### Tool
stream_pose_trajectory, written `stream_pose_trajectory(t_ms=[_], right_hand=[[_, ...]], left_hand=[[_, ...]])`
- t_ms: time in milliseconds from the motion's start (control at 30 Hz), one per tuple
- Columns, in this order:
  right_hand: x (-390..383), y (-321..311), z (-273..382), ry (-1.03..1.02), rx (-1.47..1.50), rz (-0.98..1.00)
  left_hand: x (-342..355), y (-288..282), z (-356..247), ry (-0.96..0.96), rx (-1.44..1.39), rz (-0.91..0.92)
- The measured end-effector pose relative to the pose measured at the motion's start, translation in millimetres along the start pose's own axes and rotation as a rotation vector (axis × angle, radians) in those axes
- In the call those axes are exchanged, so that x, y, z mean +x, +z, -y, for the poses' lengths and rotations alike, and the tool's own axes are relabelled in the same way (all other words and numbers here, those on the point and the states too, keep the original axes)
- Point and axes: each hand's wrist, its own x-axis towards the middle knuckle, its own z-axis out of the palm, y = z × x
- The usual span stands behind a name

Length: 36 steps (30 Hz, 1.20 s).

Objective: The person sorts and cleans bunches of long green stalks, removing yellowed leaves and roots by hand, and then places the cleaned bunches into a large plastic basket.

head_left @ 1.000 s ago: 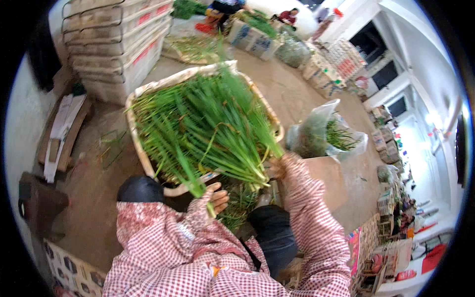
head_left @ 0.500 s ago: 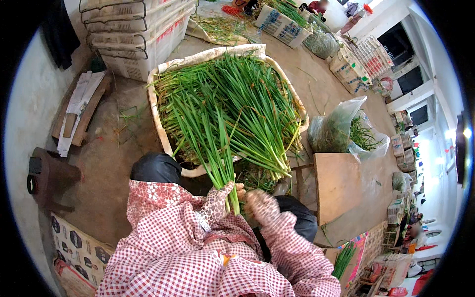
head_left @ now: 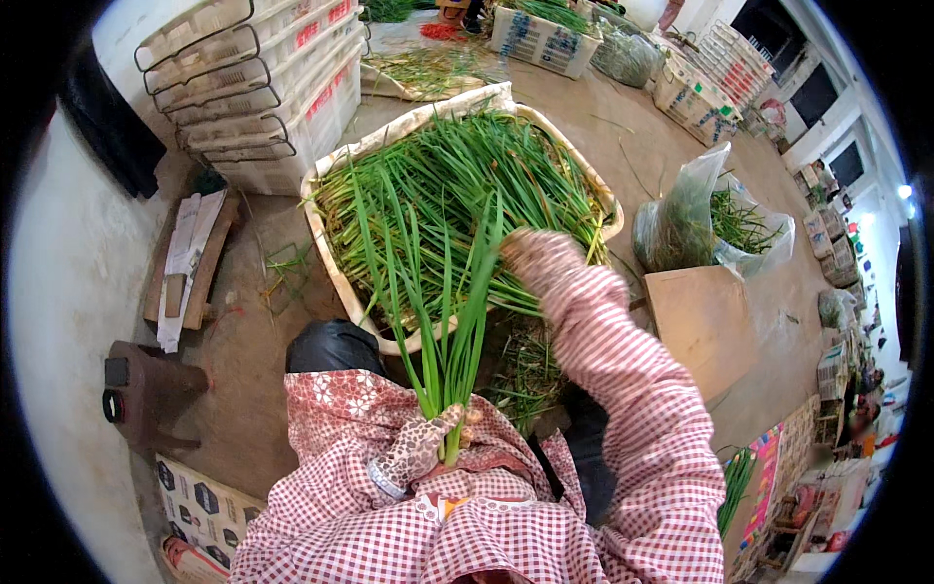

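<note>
My left hand (head_left: 420,446), in a spotted glove, is closed round the stem ends of a small bunch of Chinese chives (head_left: 446,336). Their long flat leaves point up and away from me, over the near rim of a white crate (head_left: 333,271). Inside the crate lies a thick heap of chives (head_left: 438,165), stems and leaves lying in several directions. My right hand (head_left: 545,261), gloved too, is stretched out over the heap's near right side. Motion smears its fingers, so whether it grips any chives is unclear.
White crates (head_left: 243,88) are stacked at the back left. A low wooden bench (head_left: 199,258) and a brown container (head_left: 156,394) stand left. On the right are a brown board (head_left: 702,316) and clear bags of greens (head_left: 681,209). Loose trimmings (head_left: 525,375) lie below the crate.
My right hand has moved from beside my left, near my lap, forward to the heap. The left hand keeps its bunch, now drawn a little nearer to me. The view has shifted slightly.
</note>
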Motion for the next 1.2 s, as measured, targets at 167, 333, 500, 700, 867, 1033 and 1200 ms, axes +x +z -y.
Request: stream_pose_trajectory(t_ms=[167, 333, 500, 700, 867, 1033, 1200], right_hand=[[-34, -71, -118, 0.182, -0.025, -0.574], [-129, -40, -209, 0.364, 0.339, -0.454], [-180, 30, -133, 0.150, -0.071, 0.770], [-96, 22, -82, 0.298, 0.059, 0.007], [-54, 43, -89, 0.176, -0.172, 0.067], [-32, 33, -97, 0.107, -0.227, 0.137], [-75, 14, -64, 0.013, -0.022, 0.022]], left_hand=[[-11, 3, -21, 0.099, -0.107, -0.012], [-22, -2, -102, 0.407, -0.446, -0.241], [9, -18, -148, 0.928, -0.316, 0.071], [78, 24, -99, 0.347, -0.592, 0.141], [116, 54, -42, 0.073, -0.667, 0.173], [133, 61, -36, 0.012, -0.327, -0.056], [154, 63, -36, -0.080, -0.109, -0.162]])
